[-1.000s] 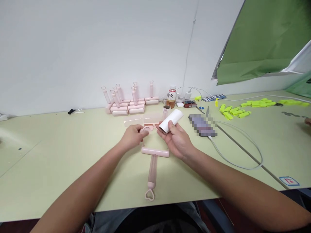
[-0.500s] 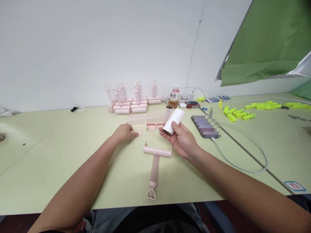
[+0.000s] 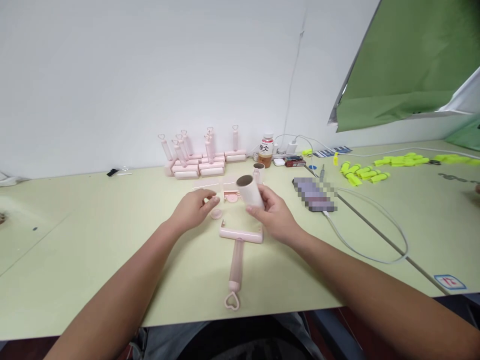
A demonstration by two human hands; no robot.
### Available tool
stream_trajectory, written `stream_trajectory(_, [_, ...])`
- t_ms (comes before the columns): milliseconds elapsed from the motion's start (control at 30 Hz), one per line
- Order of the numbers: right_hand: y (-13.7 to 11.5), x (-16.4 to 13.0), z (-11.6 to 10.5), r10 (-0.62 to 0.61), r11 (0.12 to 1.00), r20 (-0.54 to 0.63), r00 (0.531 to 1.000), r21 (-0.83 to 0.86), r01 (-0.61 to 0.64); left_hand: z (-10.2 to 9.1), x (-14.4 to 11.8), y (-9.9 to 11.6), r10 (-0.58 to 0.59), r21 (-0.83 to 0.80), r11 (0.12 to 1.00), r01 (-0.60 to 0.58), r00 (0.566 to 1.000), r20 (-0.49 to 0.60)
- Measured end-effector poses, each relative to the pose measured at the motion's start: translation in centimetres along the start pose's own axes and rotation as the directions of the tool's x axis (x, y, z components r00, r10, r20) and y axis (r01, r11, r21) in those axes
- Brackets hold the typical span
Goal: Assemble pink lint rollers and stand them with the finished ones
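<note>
My right hand (image 3: 275,212) is closed around a white sticky-paper lint roll (image 3: 250,194), tilted upright with its brown hollow core facing up. Just above a small round pink end cap (image 3: 216,214) hovers my left hand (image 3: 193,209), its thumb and forefinger apart and nothing seen between them. Below the hands lies a pink lint roller handle (image 3: 236,260) with an open frame at the top and a heart-shaped loop at the bottom. Behind them is a pink tray-like part (image 3: 231,196) with round caps in it, partly hidden by the roll.
Several assembled pink lint rollers (image 3: 198,162) stand by the wall. A clear cover (image 3: 206,184) lies behind my left hand. Further right are a bottle (image 3: 265,152), a phone (image 3: 314,195) on a white cable (image 3: 369,257), and yellow-green pieces (image 3: 363,172).
My right hand has turned the roll more upright, core end up, and brought it left. My left fingers have lifted off the round cap, which now lies slightly nearer me.
</note>
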State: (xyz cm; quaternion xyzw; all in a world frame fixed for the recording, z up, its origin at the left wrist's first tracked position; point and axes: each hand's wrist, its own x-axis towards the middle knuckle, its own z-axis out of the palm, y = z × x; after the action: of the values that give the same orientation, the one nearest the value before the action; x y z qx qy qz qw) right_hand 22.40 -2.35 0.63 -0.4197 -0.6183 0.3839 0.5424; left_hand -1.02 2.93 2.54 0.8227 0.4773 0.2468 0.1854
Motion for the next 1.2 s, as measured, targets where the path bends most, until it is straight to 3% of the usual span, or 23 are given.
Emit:
stream_trajectory(100, [-0.1,-0.6,0.3,-0.119,0.970,0.184,0.976,-0.188,0.154,0.5,-0.6,2.3,0.161,-0.371,0.914,-0.164,0.986,-0.040])
stream_trajectory(167, [-0.2,-0.9,0.5,-0.158,0.946,0.255,0.954,-0.237,0.220,0.6,-0.8,3.6,0.223,-0.432,0.871,-0.234,0.972,-0.076])
stream_trajectory(233, [-0.2,-1.0,0.6,-0.166,0.925,0.270,0.948,-0.290,0.244,-0.3,-0.6,4.2,0.182,-0.382,0.894,-0.232,0.970,-0.165])
stream_trajectory(300, [-0.2,-1.0,0.4,-0.138,0.890,0.279,0.950,-0.386,0.243,-2.3,0.2,3.5,0.050,-0.301,0.944,-0.135,0.961,-0.273])
stream_trajectory(400, [-0.3,-0.8,0.0,-0.045,0.792,0.380,0.924,-0.550,0.265,-6.1,2.0,0.5,-0.228,-0.099,0.974,0.206,0.890,-0.395])
stream_trajectory(500, [-0.6,-0.9,0.0,0.066,0.701,0.497,0.865,-0.640,0.314,-8.2,3.9,-3.4,-0.395,0.084,0.879,0.469,0.815,-0.424])
stream_trajectory(633, [-0.9,-1.1,0.4,0.139,0.643,0.569,0.811,-0.674,0.363,-7.4,6.0,-6.7,-0.419,0.252,0.818,0.517,0.836,-0.354])
stream_trajectory(767, [-0.7,-1.1,0.4,0.182,0.634,0.584,0.791,-0.685,0.359,-5.9,6.9,-6.8,-0.439,0.327,0.796,0.510,0.857,-0.271])
stream_trajectory(833, [-0.5,-1.0,0.3,0.184,0.646,0.591,0.785,-0.675,0.357,-5.2,6.5,-5.9,-0.355,0.369,0.794,0.483,0.862,-0.362])
stream_trajectory(900, [-0.4,-0.9,0.3,0.185,0.661,0.598,0.780,-0.663,0.352,-4.1,5.2,-4.6,-0.160,0.432,0.822,0.370,0.879,-0.449])
stream_trajectory(933, [-0.4,-0.9,0.3,0.185,0.671,0.601,0.778,-0.656,0.347,-3.4,4.3,-3.9,-0.046,0.455,0.852,0.258,0.904,-0.426])
stream_trajectory(967, [-0.4,-0.8,0.3,0.184,0.683,0.603,0.776,-0.647,0.340,-2.5,3.4,-3.2,0.059,0.456,0.884,0.107,0.940,-0.336])
stream_trajectory(1033, [-0.4,-0.7,0.2,0.176,0.714,0.612,0.771,-0.618,0.327,-0.6,1.5,-2.2,0.196,0.386,0.907,-0.169,0.980,-0.031])
stream_trajectory(1100, [-0.4,-0.6,0.0,0.168,0.755,0.620,0.766,-0.581,0.305,1.0,0.0,-1.6,0.182,0.361,0.905,-0.225,0.972,0.148])
stream_trajectory(1200, [-0.3,-0.5,-0.3,0.162,0.814,0.614,0.773,-0.526,0.247,2.4,-0.5,-1.7,0.110,0.397,0.897,-0.194,0.969,0.223])
